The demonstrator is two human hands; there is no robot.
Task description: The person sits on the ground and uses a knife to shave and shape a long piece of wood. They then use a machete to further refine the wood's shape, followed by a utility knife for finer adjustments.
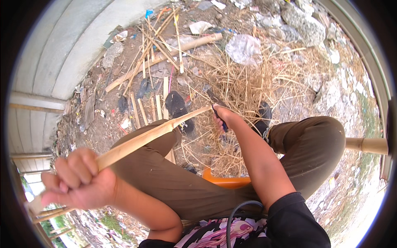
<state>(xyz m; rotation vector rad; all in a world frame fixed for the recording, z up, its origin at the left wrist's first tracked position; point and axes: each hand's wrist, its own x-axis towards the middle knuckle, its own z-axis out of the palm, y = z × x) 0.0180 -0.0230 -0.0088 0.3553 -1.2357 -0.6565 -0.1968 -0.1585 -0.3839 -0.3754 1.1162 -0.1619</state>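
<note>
Left hand (78, 182) clenches the bamboo strip (149, 138) near its butt; right hand (225, 118) grips a knife (215, 101) at its tip. Strip appears light, stiff, splintery.

A single wide fisheye view from the person's head looks steeply down and forward, close over the olive-trousered lap (194, 182) and forearms entering from the lower edge, out to the straw-littered dirt ground (252, 78); its rim bends the grey wall boards (45, 70) at left

Olive-brown trousers (186, 182) here — pretty baggy. Black short sleeve (295, 221) on the right arm, plus a pink-patterned top (219, 233) underneath.
</note>
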